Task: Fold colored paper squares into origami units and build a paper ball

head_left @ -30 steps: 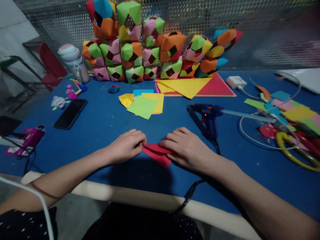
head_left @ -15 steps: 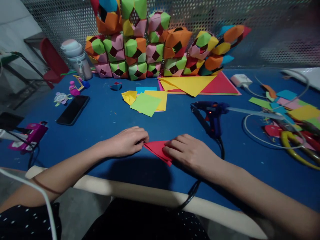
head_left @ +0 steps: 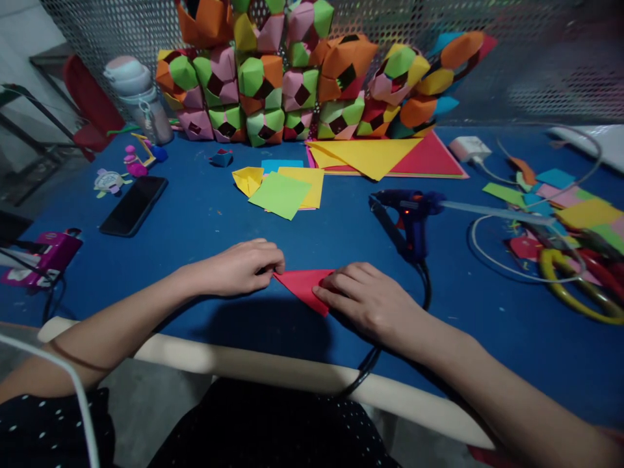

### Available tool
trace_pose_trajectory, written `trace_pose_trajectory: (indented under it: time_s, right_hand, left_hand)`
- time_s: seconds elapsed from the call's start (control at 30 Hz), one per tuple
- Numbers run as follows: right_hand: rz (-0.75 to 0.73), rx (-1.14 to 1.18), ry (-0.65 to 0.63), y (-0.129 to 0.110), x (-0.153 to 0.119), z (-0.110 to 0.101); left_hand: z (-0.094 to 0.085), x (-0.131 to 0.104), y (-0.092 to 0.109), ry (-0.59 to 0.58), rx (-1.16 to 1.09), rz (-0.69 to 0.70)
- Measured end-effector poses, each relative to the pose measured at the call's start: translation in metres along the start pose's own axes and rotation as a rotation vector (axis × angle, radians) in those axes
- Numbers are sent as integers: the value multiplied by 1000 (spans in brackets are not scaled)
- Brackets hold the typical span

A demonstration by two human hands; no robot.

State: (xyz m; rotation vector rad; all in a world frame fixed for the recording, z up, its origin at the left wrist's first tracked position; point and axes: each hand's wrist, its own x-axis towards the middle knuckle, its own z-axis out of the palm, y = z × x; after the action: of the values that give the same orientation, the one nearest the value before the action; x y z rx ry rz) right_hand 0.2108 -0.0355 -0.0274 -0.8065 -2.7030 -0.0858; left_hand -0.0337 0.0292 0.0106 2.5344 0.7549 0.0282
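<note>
A folded red paper triangle (head_left: 305, 287) lies on the blue table (head_left: 195, 338) between my hands. The fingertips of my left hand (head_left: 246, 265) pinch its left corner. My right hand (head_left: 358, 296) rests on the paper's right side, fingers bent and close together, covering that end. Beyond the hands are a green paper square (head_left: 280, 195) over yellow sheets and a small folded yellow piece (head_left: 247, 181). To the right of them a blue glue gun (head_left: 412, 211) stands with its small light glowing and a clear stick in its back.
Stacked paper modules (head_left: 260, 91) line the back mesh. Yellow and red sheets (head_left: 419, 162) lie before them. A phone (head_left: 134, 207), a bottle (head_left: 141, 97) and a purple power strip (head_left: 43, 260) are left. Scissors (head_left: 575, 292), paper scraps and cables are right.
The view has shifted slightly. My right hand's fingers have slid a little on the red paper, and more of its top edge shows. My left hand still pinches the corner.
</note>
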Motion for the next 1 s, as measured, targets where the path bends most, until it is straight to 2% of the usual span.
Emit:
trace_pose_trajectory:
  time_s: [0.73, 1.0]
  right_hand:
    - [23, 21, -138, 4, -4, -8]
    - [23, 14, -130, 4, -5, -9]
  left_hand:
    - [0, 1, 0, 9, 35, 33]
    - [-1, 1, 1, -3, 41, 33]
